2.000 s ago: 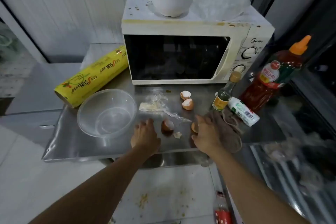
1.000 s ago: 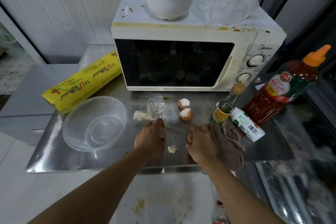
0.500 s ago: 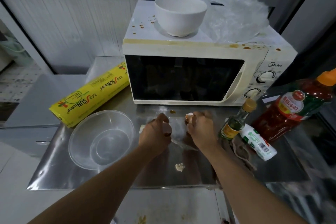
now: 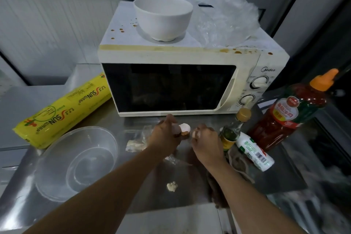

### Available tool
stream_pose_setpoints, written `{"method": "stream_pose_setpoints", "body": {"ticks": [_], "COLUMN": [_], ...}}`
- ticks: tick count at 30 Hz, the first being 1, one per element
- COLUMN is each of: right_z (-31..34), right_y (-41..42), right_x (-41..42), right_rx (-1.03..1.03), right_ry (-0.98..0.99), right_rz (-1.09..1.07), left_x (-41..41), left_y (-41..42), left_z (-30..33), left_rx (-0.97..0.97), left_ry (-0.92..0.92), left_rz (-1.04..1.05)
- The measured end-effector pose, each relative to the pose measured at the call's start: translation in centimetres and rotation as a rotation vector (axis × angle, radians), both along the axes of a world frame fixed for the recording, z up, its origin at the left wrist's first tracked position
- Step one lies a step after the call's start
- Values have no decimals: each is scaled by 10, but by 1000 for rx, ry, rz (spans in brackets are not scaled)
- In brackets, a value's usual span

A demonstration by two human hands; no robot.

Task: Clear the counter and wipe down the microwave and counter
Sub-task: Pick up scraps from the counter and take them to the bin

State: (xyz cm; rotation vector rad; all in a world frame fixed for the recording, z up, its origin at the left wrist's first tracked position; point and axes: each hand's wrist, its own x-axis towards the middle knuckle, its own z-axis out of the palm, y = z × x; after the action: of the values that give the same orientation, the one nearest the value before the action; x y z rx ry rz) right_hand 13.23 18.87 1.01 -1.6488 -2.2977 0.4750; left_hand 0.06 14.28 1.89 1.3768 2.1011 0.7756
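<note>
A stained white microwave (image 4: 190, 81) stands at the back of the steel counter (image 4: 95, 201). Just in front of its door my left hand (image 4: 164, 135) holds eggshell pieces; a white half shell (image 4: 184, 127) shows at its fingertips. My right hand (image 4: 206, 139) is curled close beside it, gripping another eggshell piece. A small eggshell crumb (image 4: 171, 186) lies nearer the counter's front edge. A brown cloth (image 4: 237, 165) lies under my right forearm. Crumpled clear wrap (image 4: 136, 141) sits beside my left wrist.
A clear plastic bowl (image 4: 76, 159) and a yellow cling-wrap box (image 4: 64, 112) sit left. A white bowl (image 4: 163, 17) and a plastic bag (image 4: 226, 17) top the microwave. Small oil bottle (image 4: 234, 129), white bottle (image 4: 254, 154) and red sauce bottle (image 4: 290, 114) stand right.
Both hands moved from the counter's front edge toward the microwave, picked up eggshell pieces along the way, and now hold the shells in front of the door. The camera view shifted upward.
</note>
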Motion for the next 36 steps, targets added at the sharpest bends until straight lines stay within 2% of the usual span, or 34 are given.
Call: {"method": "stream_pose_setpoints", "body": {"ticks": [4, 8, 13, 19, 26, 30, 36], "right_z": [5, 1, -5, -5, 6, 25, 57], "right_y": [6, 7, 6, 4, 7, 7, -6], "right_x": [13, 23, 26, 25, 21, 7, -22], "right_rx": [16, 64, 47, 19, 38, -29, -92], "right_ry": [36, 47, 92, 120, 157, 301, 375], "right_rz": [21, 50, 78, 69, 114, 104, 147], "left_x": [16, 21, 21, 26, 14, 4, -8], "left_y": [26, 46, 52, 44, 30, 16, -2], "left_z": [0, -6, -17, -29, -25, -11, 19], "left_rx": [34, 74, -20, -47, 14, 15, 42], "left_ry": [-156, -65, -18, 52, 0, -1, -7], "left_rz": [-1, 33, -17, -89, -9, -33, -5]}}
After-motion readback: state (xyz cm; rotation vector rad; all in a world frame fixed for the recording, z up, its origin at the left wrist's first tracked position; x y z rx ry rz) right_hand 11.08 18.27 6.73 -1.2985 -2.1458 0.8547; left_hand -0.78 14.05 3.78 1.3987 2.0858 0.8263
